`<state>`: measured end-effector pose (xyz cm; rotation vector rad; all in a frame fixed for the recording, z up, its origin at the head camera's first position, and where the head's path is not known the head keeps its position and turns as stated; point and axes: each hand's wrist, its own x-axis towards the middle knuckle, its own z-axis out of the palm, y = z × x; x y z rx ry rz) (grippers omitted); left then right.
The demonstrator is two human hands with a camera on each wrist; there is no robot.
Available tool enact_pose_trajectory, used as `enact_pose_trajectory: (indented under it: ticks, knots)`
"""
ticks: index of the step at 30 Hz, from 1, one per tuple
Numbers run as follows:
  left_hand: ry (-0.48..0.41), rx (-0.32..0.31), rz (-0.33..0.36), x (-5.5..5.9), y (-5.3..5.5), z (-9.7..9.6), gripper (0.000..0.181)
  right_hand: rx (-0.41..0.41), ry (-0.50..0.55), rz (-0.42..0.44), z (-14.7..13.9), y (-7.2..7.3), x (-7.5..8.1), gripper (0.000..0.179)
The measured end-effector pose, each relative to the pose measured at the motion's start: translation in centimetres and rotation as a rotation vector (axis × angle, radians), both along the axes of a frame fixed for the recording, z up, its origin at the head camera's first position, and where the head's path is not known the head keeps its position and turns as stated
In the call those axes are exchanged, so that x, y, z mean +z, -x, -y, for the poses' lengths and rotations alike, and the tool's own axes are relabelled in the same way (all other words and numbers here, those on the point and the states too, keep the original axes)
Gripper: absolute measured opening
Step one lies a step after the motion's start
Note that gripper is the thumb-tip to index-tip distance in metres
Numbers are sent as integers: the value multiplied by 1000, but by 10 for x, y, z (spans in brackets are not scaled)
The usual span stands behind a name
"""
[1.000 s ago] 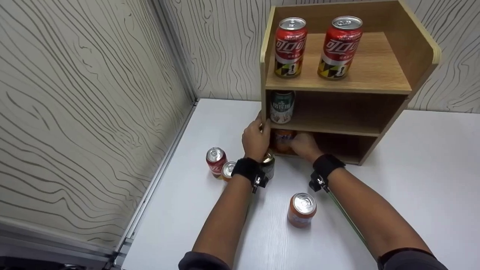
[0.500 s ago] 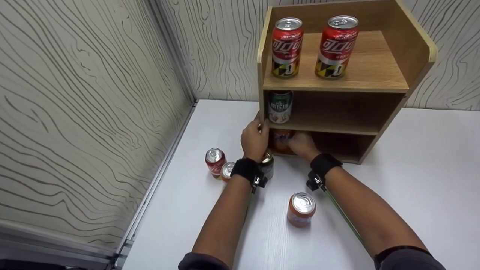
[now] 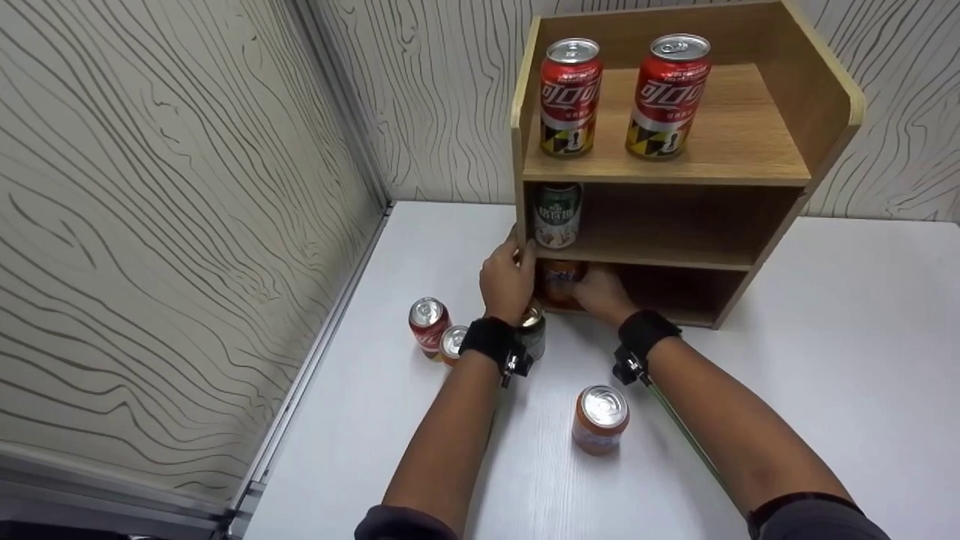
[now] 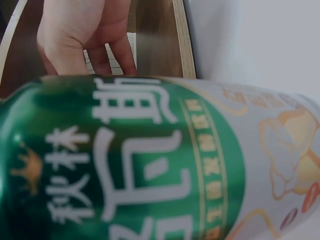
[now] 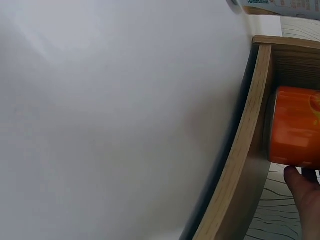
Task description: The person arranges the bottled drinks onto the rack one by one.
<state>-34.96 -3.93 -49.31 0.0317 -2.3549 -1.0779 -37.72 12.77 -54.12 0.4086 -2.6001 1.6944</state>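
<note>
In the head view, my left hand (image 3: 506,281) grips the left side panel (image 3: 520,176) of a small wooden shelf, thumb at its front edge. Inside the bottom compartment, my right hand (image 3: 602,291) holds an orange soda can (image 3: 560,277) from its right side. The right wrist view shows that orange can (image 5: 295,127) lower down the compartment, a fingertip (image 5: 292,175) against it. A green and white drink can (image 4: 150,150) fills much of the left wrist view; behind it, the right hand (image 4: 82,30) reaches between the shelf boards, and the orange can is hidden.
Two red cola cans (image 3: 570,97) stand on the top shelf. Another green and white can (image 3: 557,217) is at the left of the middle shelf. On the white table (image 3: 352,450) are a red can (image 3: 428,326), a partly hidden orange can (image 3: 453,343) and a nearer orange can (image 3: 601,420).
The head view has shifted slightly, so the shelf appears a little further left. Both hands keep about the same places at the shelf and the orange can.
</note>
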Motion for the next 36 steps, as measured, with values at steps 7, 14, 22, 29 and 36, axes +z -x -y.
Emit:
enact_pose_trajectory:
  ticks: [7,14,22,29,36]
  knots:
    - [2,1,-15,0,-1,-2,26,26,-45,-32,-4,-1,7,74]
    - [-10,-11,-5,-1,-2,-1,28,31,-68,-7,-10,-8,10,74]
    - [-10,-17,-9,-5,0,3,37,19,-97,-55,-17,-21,9,69]
    - [-18,-23,-10,-3,-1,3,36,21,-80,-21,-24,-34,16,77]
    - [-8,-27,-17,-2,-2,2,34,45,-104,-49,-32,-51,22,79]
